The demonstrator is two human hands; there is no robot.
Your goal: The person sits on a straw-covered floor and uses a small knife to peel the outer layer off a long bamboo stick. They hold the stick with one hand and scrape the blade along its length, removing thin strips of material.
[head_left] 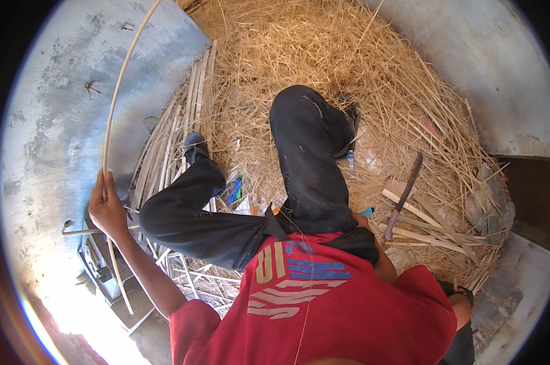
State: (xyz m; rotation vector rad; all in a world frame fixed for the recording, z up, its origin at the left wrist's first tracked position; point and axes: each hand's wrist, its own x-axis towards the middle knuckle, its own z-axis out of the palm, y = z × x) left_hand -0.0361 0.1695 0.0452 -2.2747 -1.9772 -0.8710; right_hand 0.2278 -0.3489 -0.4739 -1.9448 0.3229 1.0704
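Raised at the left, my left hand (107,205) pinches a long, thin bamboo strip (109,120). The strip bows upward past the top edge, and its lower end hangs below my wrist. My right forearm runs down by my right hip; only a bit of my right hand (363,220) shows beside my thigh, its fingers hidden behind dark cloth. Just right of that hand lies a long knife (409,185) with a dark, slightly curved blade and a wooden handle. Split bamboo pieces (433,230) lie under and beside it.
Dry straw-like shavings (311,42) cover the floor ahead. A bundle of long strips (196,91) lies along the left wall (68,79). Blue plastic scraps (235,190) are between my legs. A grey stone-like slab (489,204) stands at the right. Several strips poke out near my left forearm.
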